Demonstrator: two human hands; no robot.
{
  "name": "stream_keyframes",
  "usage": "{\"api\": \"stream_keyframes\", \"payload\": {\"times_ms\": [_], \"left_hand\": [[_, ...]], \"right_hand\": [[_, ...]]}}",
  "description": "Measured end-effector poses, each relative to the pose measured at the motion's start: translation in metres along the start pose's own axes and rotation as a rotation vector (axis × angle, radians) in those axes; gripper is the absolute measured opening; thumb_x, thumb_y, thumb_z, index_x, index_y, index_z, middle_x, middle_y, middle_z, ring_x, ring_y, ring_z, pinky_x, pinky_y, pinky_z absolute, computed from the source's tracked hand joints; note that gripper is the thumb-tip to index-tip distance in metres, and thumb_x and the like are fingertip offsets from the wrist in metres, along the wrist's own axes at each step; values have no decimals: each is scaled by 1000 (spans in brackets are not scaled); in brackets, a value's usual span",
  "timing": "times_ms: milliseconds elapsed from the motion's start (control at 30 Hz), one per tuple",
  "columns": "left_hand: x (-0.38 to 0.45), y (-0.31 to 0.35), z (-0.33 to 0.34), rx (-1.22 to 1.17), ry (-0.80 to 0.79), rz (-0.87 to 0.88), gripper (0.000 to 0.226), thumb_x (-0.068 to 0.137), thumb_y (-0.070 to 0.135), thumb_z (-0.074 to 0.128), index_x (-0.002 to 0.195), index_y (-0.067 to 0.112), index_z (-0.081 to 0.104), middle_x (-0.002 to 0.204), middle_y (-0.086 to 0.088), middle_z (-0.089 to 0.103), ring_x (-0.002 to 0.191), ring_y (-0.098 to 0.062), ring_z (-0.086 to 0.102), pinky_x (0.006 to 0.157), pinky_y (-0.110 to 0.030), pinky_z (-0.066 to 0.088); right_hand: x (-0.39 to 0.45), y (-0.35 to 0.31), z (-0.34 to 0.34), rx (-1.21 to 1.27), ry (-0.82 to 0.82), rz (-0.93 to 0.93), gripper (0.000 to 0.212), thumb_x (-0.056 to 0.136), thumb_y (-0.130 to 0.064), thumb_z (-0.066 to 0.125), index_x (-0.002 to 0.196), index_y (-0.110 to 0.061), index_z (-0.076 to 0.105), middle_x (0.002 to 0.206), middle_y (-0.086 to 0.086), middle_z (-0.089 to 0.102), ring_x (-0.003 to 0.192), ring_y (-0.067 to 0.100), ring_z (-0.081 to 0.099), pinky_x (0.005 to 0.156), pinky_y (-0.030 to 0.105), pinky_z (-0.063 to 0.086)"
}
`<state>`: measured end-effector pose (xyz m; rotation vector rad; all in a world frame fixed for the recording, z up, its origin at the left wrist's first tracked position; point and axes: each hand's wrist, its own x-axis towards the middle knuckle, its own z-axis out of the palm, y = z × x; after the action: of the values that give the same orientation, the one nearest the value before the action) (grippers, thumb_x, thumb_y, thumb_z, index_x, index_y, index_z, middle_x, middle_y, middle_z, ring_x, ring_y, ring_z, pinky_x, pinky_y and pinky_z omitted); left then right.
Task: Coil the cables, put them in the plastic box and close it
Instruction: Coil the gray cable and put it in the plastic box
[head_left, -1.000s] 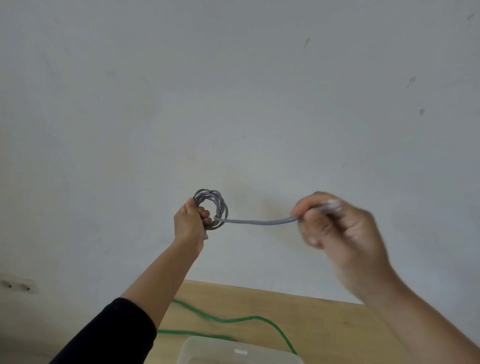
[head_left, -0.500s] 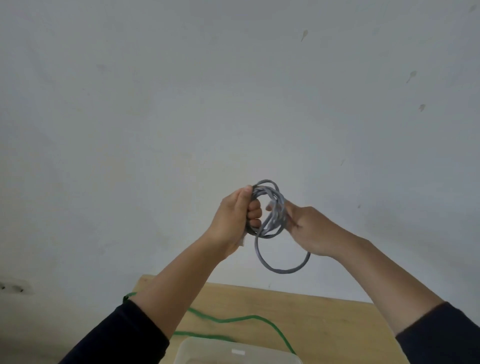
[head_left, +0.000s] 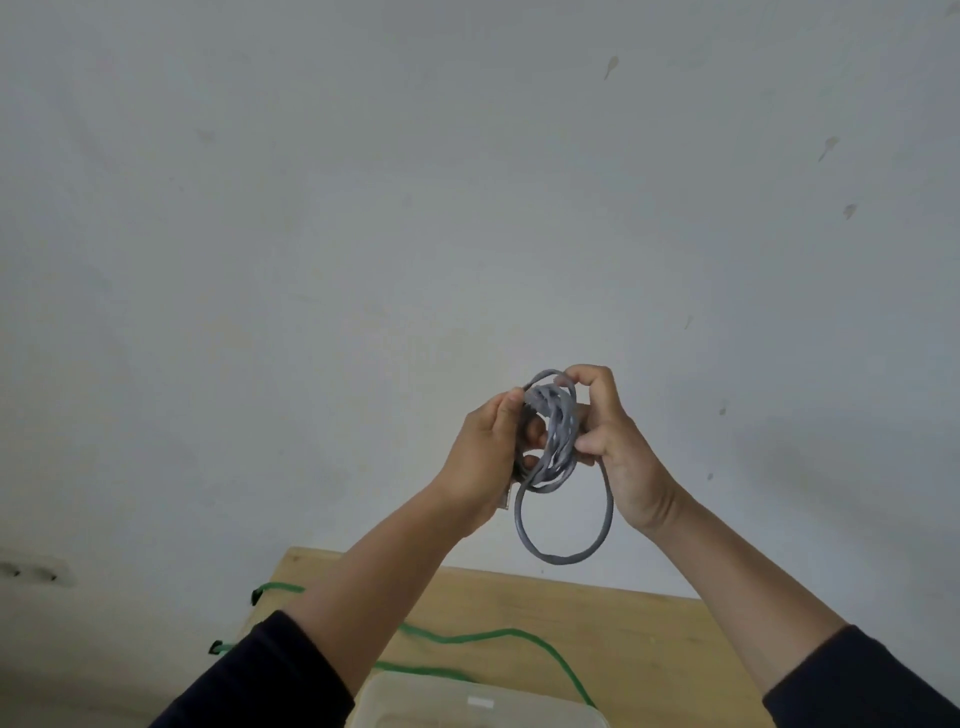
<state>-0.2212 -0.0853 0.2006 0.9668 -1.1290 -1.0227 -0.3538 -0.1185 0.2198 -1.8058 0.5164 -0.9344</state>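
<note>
A grey cable (head_left: 558, 441), wound into a small coil, is held up in front of the wall. My left hand (head_left: 485, 457) grips the coil's left side. My right hand (head_left: 618, 447) pinches its top and right side. One larger loop of the grey cable hangs below the coil between my wrists. A green cable (head_left: 467, 638) lies loose on the wooden table, with its ends near the table's left edge. The clear plastic box (head_left: 467, 706) stands at the bottom of the view, only its far rim showing.
The wooden table (head_left: 639, 639) stands against a plain white wall. A wall socket (head_left: 34, 571) sits low on the wall at the far left.
My right hand, which held the cable's free end stretched to the right, has come in to the coil. The straight length is now a loop hanging under the coil.
</note>
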Motion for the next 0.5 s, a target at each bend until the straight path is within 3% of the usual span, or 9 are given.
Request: {"api": "stream_keyframes", "payload": {"times_ms": [67,133,200,333,500], "left_hand": [[-1,-5,-1,54,28,9,38,102,23,28,80,14,57,66,-3,45,51,-7,46,46,-18,39],[-2,-8,-4,155,64,10,35,101,23,30,84,14,59,67,-1,48,54,-9,46,49,-20,41],[-2,-10,-7,290,77,21,34,100,25,30,86,14,59,67,2,51,52,-9,47,52,-24,43],[-6,-10,-11,451,91,38,33,99,31,30,88,16,57,68,5,54,51,-10,51,52,-32,42],[-7,-11,-10,553,118,63,33,99,34,29,78,23,52,66,3,52,55,-16,50,54,-42,50]], "right_hand": [[-2,2,5,12,36,14,39,79,-18,32,117,-25,35,59,-19,57,58,-3,50,59,8,40],[-3,4,8,-66,34,22,33,89,-31,32,123,-34,34,64,-25,55,65,-1,50,63,10,41],[-4,7,7,-248,9,-15,24,97,-23,35,118,-35,41,67,-27,55,66,1,48,64,13,40],[-3,13,7,-480,64,-77,18,97,-16,43,105,-30,53,68,-15,55,63,12,46,60,22,38],[3,21,6,-666,186,-223,13,86,-18,60,97,-21,64,89,-8,59,87,4,51,76,8,37]]}}
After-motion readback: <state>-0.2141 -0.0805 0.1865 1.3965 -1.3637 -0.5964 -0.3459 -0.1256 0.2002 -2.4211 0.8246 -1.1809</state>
